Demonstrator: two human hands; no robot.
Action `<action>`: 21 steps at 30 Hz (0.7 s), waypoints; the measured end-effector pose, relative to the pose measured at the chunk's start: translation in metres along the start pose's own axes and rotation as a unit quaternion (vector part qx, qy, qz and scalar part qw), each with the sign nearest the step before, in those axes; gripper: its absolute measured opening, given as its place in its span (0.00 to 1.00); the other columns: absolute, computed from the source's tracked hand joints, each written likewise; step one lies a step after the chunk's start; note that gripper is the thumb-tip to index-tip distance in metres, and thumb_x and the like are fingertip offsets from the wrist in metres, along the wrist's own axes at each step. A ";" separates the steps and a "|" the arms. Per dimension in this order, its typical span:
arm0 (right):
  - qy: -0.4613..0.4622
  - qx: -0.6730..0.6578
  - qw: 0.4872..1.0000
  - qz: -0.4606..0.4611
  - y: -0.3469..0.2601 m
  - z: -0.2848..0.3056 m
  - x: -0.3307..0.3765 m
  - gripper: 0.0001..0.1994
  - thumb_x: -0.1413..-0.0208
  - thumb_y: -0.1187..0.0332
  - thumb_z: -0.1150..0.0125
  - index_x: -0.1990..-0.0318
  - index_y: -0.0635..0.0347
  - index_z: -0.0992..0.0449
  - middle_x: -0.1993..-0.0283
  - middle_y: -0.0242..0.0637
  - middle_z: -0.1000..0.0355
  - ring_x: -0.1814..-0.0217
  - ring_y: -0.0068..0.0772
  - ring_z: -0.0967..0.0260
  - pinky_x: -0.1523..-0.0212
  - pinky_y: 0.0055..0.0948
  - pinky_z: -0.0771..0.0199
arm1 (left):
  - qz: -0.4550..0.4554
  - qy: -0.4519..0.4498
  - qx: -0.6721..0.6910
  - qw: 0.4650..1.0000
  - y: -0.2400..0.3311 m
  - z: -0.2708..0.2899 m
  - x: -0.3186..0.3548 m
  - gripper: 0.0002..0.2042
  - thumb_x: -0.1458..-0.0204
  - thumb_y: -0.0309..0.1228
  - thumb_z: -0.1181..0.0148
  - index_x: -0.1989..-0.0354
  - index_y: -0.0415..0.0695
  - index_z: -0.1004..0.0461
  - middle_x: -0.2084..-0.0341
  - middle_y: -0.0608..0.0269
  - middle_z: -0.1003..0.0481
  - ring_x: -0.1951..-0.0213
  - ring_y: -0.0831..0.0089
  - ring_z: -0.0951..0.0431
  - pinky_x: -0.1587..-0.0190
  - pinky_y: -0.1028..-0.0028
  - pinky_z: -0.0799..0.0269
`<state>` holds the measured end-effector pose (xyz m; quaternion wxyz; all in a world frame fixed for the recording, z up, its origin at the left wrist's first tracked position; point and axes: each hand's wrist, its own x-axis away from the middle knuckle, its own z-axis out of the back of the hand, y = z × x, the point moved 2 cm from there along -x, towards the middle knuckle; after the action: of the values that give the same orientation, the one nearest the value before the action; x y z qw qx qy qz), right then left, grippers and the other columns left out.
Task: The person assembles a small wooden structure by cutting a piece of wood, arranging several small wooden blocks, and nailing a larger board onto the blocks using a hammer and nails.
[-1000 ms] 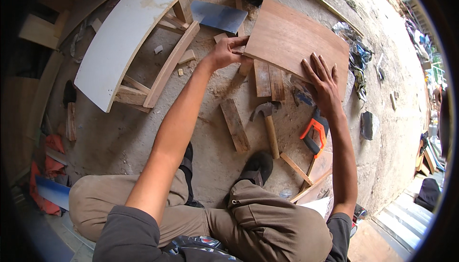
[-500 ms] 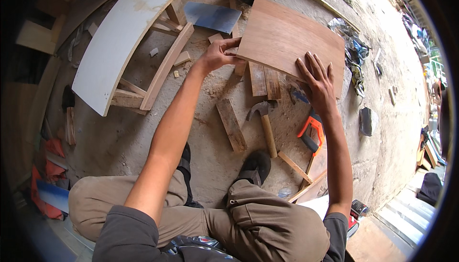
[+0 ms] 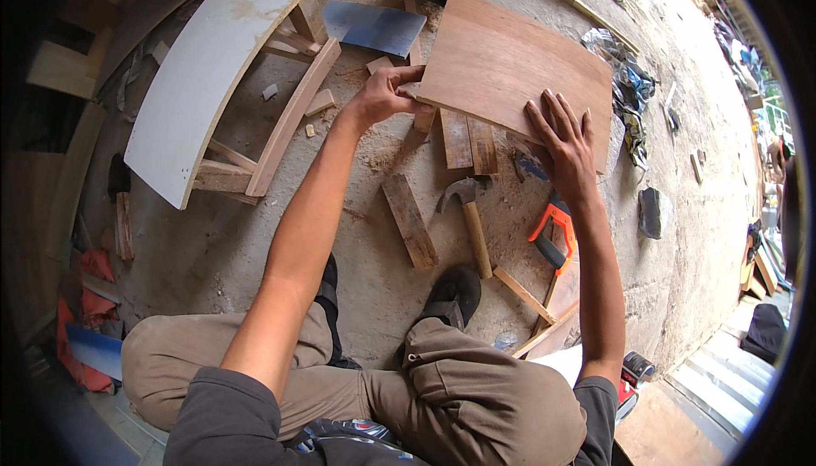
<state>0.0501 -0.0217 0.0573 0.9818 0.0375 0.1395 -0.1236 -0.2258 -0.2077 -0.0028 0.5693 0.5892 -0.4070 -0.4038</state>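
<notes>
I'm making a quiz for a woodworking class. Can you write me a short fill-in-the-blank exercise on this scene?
1. Both hands rest on a brown ____ board.
2. The left hand grips the board's near-left ____.
3. The right hand lies ____ on the board, fingers spread.
4. On the ground between the arms lies a ____ with a wooden handle.

Missing words: plywood; corner; flat; hammer

No pkgs, labels, signs (or screens).
</notes>
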 end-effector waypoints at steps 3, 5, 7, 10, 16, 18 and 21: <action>0.002 -0.003 1.000 -0.004 0.001 0.001 0.001 0.30 0.41 0.59 0.39 0.30 0.35 0.37 0.25 0.36 0.45 0.23 0.40 0.50 0.26 0.63 0.58 | 0.014 0.002 0.009 1.000 0.005 -0.004 0.000 0.35 0.58 0.21 0.27 0.36 0.38 0.31 0.48 0.64 0.23 0.48 0.76 0.24 0.44 0.74 0.28; 0.012 -0.008 1.000 -0.005 -0.002 0.003 -0.002 0.31 0.42 0.59 0.38 0.30 0.35 0.37 0.26 0.35 0.44 0.23 0.40 0.49 0.27 0.63 0.56 | 0.005 0.000 0.024 1.000 -0.001 -0.002 -0.001 0.36 0.56 0.24 0.27 0.35 0.38 0.33 0.45 0.64 0.25 0.47 0.75 0.25 0.44 0.73 0.28; 0.017 -0.012 1.000 -0.007 -0.003 0.004 -0.003 0.31 0.43 0.58 0.37 0.31 0.35 0.36 0.26 0.35 0.43 0.24 0.40 0.48 0.27 0.63 0.55 | 0.002 -0.009 0.058 0.998 -0.002 -0.002 0.001 0.37 0.55 0.26 0.27 0.34 0.38 0.35 0.42 0.61 0.27 0.44 0.75 0.27 0.41 0.72 0.31; 0.020 -0.012 1.000 -0.008 -0.002 0.005 -0.002 0.32 0.45 0.56 0.36 0.31 0.36 0.35 0.27 0.35 0.42 0.24 0.40 0.47 0.28 0.62 0.54 | 0.003 -0.016 0.114 0.993 -0.003 -0.004 0.005 0.38 0.53 0.32 0.27 0.33 0.36 0.37 0.38 0.57 0.30 0.39 0.73 0.31 0.36 0.70 0.38; 0.036 -0.006 0.999 -0.008 -0.002 0.002 -0.002 0.31 0.46 0.51 0.36 0.32 0.34 0.34 0.27 0.34 0.41 0.25 0.40 0.46 0.28 0.62 0.54 | -0.030 0.002 0.100 0.995 -0.002 -0.010 0.006 0.38 0.46 0.46 0.33 0.32 0.35 0.38 0.37 0.55 0.31 0.35 0.69 0.35 0.31 0.69 0.47; 0.036 -0.006 0.999 -0.007 -0.002 0.002 -0.002 0.31 0.45 0.52 0.36 0.32 0.33 0.33 0.27 0.35 0.41 0.25 0.39 0.46 0.28 0.62 0.53 | -0.034 0.009 0.111 0.993 -0.002 -0.012 0.006 0.38 0.46 0.47 0.34 0.32 0.35 0.38 0.37 0.54 0.31 0.35 0.68 0.35 0.31 0.70 0.48; 0.031 -0.003 0.999 -0.008 -0.003 0.003 -0.004 0.31 0.45 0.52 0.37 0.32 0.33 0.34 0.27 0.34 0.41 0.25 0.39 0.46 0.28 0.62 0.53 | -0.045 0.020 0.067 0.997 -0.007 -0.011 0.007 0.40 0.45 0.50 0.35 0.32 0.35 0.39 0.36 0.55 0.33 0.34 0.70 0.37 0.31 0.70 0.48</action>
<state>0.0465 -0.0241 0.0611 0.9760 0.0371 0.1709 -0.1300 -0.2131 -0.2109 -0.0098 0.5180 0.6518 -0.3943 -0.3890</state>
